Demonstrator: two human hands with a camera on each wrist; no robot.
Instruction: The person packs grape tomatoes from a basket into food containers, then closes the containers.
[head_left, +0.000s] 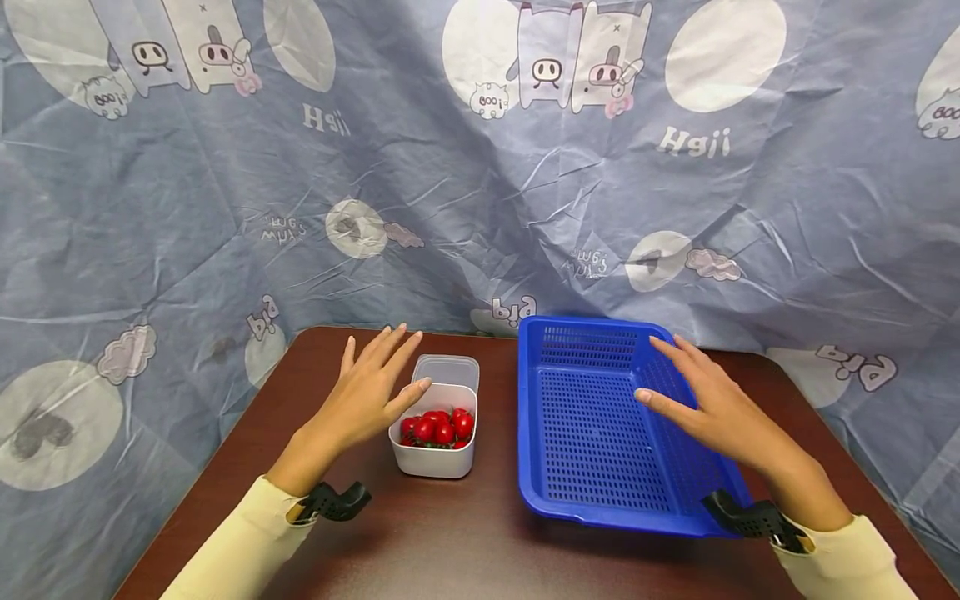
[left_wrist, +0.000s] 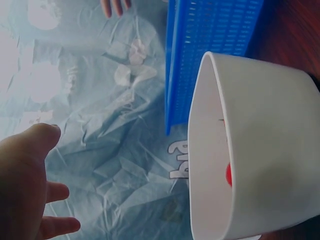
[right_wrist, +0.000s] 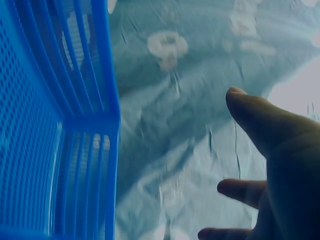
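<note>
My left hand (head_left: 367,396) hovers with spread fingers just left of a white plastic tub (head_left: 433,462), its thumb overlapping the tub's rim in the head view. Red cherry tomatoes (head_left: 442,429) fill the lower part of the tub, and a clear lid (head_left: 450,369) stands out behind it. Over the right side of a blue plastic basket (head_left: 528,417) is my right hand (head_left: 720,408), fingers extended and holding nothing. The left wrist view shows the tub's wall (left_wrist: 275,140) close up, with one tomato (left_wrist: 229,175) peeking past the rim. In the right wrist view the basket's edge (right_wrist: 112,125) lies beside the hand.
A dark brown wooden table (head_left: 450,533) carries the tub and the basket, which stand side by side with a gap between them. Behind the table hangs a wrinkled blue-grey cloth (head_left: 420,192) with cartoon pigs. Black wrist mounts (head_left: 337,502) stick out from both cream sleeves.
</note>
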